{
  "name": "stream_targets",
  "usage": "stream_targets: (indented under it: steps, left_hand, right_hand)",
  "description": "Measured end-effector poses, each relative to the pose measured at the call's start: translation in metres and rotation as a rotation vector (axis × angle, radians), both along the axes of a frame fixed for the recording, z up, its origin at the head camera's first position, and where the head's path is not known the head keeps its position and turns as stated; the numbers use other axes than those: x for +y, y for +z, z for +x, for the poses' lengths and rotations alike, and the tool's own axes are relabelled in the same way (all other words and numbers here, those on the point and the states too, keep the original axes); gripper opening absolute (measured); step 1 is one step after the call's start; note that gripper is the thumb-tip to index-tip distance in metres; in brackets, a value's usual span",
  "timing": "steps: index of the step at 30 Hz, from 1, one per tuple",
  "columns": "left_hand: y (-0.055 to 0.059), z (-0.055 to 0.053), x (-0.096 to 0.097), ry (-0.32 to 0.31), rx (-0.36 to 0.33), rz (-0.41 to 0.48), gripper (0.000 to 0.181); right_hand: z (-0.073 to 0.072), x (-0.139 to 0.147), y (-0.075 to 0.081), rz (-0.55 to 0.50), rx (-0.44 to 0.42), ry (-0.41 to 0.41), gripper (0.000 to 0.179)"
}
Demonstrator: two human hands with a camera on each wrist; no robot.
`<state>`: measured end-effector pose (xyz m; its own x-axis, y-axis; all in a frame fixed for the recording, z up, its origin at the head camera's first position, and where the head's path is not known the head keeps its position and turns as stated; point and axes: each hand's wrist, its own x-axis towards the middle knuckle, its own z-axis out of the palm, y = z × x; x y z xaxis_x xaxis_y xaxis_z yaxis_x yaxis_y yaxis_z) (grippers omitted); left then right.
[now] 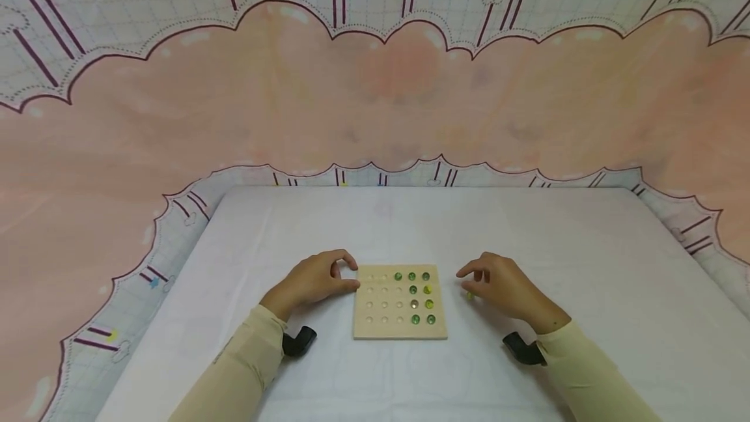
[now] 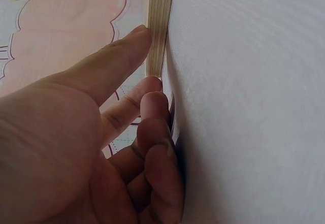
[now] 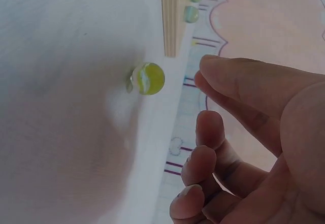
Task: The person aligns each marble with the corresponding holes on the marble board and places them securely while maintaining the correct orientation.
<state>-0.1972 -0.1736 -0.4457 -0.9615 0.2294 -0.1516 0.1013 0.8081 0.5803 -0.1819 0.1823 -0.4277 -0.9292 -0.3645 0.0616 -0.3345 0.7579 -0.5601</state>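
In the head view a light wooden board (image 1: 383,329) with rows of round hollows lies flat on the table. Several glass marbles (image 1: 413,290), mostly green and some yellow-green, sit in its right-hand hollows. My left hand (image 1: 313,280) holds the board at its upper left, thumb against the side edge and index fingertip at the corner. Right of the board my right hand (image 1: 500,286) hovers with loosely bent fingers and nothing between them. A loose yellow-green marble (image 3: 151,78) lies on the table below that hand, apart from its fingertips.
A white cloth covers the table (image 1: 328,220). Behind and at the sides hangs a peach-coloured patterned cloth (image 1: 328,103). Black wrist cameras (image 1: 299,342) are strapped under both wrists. The board's left hollows hold no marbles.
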Motion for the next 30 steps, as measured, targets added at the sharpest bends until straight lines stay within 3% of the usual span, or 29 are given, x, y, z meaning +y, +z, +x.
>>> stream_targets:
  steps: [12,21,30]
  left_hand:
    - [-0.001,0.000,0.001,0.009,-0.002,-0.009,0.029]
    - [-0.004,0.000,0.001,0.009,-0.002,0.003,0.030]
    - [-0.002,-0.001,0.001,0.009,-0.003,0.013,0.030]
  right_hand:
    - [0.000,0.015,-0.005,-0.019,-0.046,-0.003,0.012]
    - [-0.002,0.020,-0.006,-0.032,-0.108,0.038,0.017]
    - [-0.003,0.022,-0.007,-0.023,-0.099,0.069,0.016]
